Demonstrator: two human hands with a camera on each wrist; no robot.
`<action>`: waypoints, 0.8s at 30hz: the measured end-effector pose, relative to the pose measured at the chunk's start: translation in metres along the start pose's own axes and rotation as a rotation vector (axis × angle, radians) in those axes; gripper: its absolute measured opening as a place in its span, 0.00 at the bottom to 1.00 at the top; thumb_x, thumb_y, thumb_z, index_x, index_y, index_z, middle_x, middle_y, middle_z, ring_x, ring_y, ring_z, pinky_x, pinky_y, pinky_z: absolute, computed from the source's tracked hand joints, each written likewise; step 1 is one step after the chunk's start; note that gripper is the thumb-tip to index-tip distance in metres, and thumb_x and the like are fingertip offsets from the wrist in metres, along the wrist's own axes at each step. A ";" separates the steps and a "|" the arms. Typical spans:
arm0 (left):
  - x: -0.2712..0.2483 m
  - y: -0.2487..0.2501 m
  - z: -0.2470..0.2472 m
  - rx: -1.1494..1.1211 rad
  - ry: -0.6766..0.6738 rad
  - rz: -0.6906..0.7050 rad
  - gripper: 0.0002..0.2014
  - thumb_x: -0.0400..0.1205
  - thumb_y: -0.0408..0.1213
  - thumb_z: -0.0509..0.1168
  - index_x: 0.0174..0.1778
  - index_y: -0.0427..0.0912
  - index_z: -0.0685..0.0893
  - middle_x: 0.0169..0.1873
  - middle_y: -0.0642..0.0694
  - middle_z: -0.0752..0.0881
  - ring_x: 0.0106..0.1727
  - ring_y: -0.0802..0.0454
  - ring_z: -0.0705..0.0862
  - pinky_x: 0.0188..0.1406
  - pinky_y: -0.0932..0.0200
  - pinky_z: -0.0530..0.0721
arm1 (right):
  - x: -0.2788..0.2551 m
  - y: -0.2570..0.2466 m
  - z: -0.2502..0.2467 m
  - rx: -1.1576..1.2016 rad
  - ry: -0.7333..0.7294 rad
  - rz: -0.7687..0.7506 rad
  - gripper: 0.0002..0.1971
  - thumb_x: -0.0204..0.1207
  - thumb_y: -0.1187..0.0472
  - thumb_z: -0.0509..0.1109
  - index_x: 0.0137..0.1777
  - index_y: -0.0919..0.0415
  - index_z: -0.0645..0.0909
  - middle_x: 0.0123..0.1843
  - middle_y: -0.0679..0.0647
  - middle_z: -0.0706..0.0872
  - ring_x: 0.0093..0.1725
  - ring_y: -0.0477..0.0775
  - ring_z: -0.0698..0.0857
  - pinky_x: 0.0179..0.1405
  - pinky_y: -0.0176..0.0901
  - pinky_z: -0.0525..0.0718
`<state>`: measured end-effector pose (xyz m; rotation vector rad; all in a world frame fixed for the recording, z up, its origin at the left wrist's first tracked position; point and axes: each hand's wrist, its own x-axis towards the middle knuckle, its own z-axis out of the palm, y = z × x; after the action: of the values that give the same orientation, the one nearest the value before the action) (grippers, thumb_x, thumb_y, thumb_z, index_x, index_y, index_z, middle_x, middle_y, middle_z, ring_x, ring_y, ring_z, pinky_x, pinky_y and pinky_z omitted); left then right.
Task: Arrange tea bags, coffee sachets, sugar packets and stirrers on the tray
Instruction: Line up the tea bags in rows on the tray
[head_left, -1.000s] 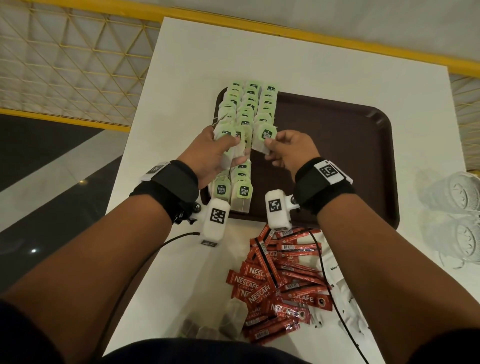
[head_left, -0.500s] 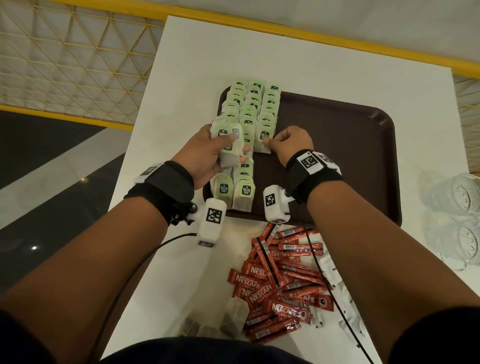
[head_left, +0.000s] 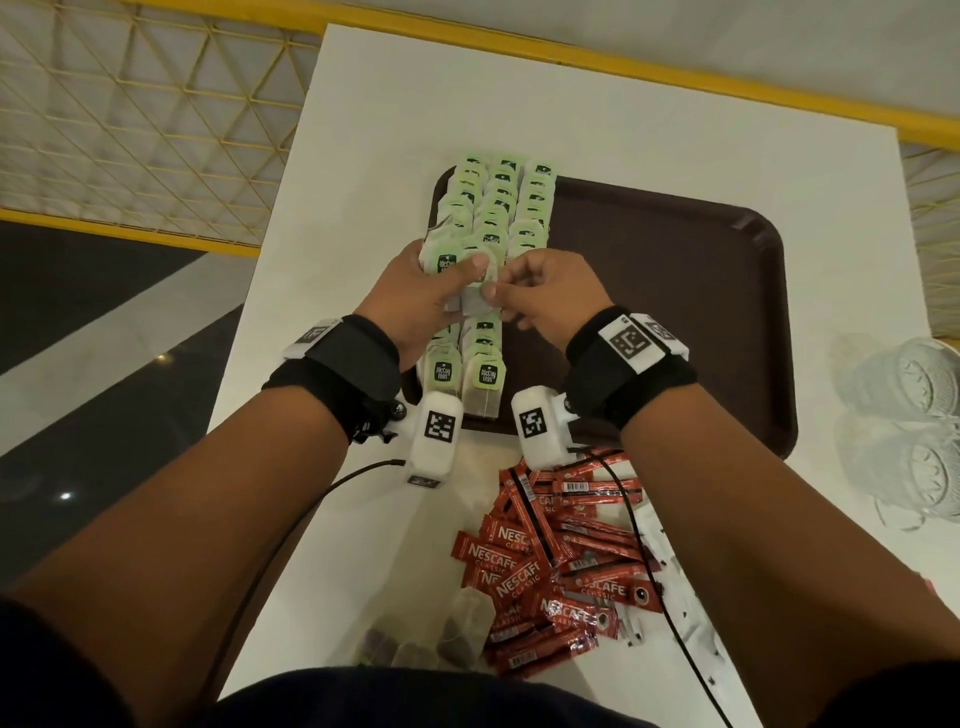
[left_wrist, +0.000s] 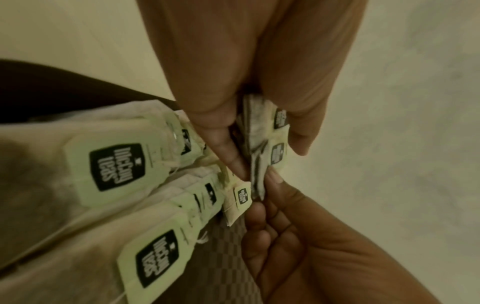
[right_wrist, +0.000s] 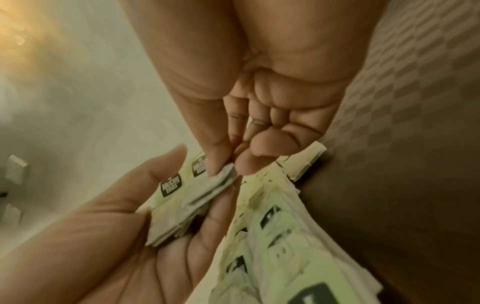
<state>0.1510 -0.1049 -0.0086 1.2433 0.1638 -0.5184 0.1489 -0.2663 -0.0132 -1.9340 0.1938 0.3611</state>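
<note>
My left hand (head_left: 457, 280) grips a small stack of green-tagged tea bags (head_left: 445, 264) above the left side of the brown tray (head_left: 675, 312). Thumb and forefinger of my right hand (head_left: 496, 293) pinch the near edge of one bag of that stack. The left wrist view shows the stack (left_wrist: 257, 148) edge-on between the left hand's thumb and fingers, with the right hand (left_wrist: 298, 236) below it. The right wrist view shows the right fingertips (right_wrist: 221, 164) nipping the stack's corner (right_wrist: 187, 197). Three rows of tea bags (head_left: 524, 208) lie overlapped on the tray's left part.
Red coffee sachets (head_left: 550, 566) lie heaped on the white table (head_left: 623, 130) near me, over white packets (head_left: 675, 587). A few loose tea bags (head_left: 457, 623) lie beside them. Clear glasses (head_left: 914, 415) stand at the right edge. A yellow railing borders the table's far side.
My right hand set a tea bag down on the right row, then came back to the stack in my left hand and now pinches a bag there. The left hand barely moved.
</note>
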 end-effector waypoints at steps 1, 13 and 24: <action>0.000 0.000 0.000 -0.018 0.000 -0.025 0.16 0.86 0.30 0.63 0.70 0.36 0.78 0.63 0.37 0.87 0.63 0.40 0.87 0.56 0.48 0.88 | 0.000 0.003 -0.002 0.043 0.012 0.021 0.07 0.74 0.62 0.78 0.42 0.61 0.82 0.34 0.55 0.87 0.28 0.43 0.84 0.28 0.33 0.82; -0.002 -0.010 -0.013 -0.007 0.079 -0.061 0.21 0.85 0.28 0.64 0.74 0.37 0.73 0.66 0.38 0.85 0.63 0.42 0.87 0.57 0.49 0.88 | 0.008 0.037 -0.018 -0.014 0.189 0.235 0.08 0.75 0.59 0.77 0.38 0.58 0.81 0.35 0.56 0.87 0.27 0.46 0.81 0.26 0.37 0.82; -0.009 -0.009 -0.016 0.009 0.061 -0.082 0.21 0.82 0.30 0.69 0.72 0.39 0.75 0.64 0.40 0.86 0.62 0.41 0.87 0.55 0.48 0.89 | 0.017 0.027 -0.014 -0.191 0.201 0.263 0.11 0.75 0.53 0.77 0.39 0.55 0.79 0.39 0.53 0.88 0.25 0.47 0.81 0.18 0.31 0.75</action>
<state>0.1414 -0.0893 -0.0183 1.2660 0.2648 -0.5532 0.1588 -0.2889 -0.0380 -2.1391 0.5670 0.3676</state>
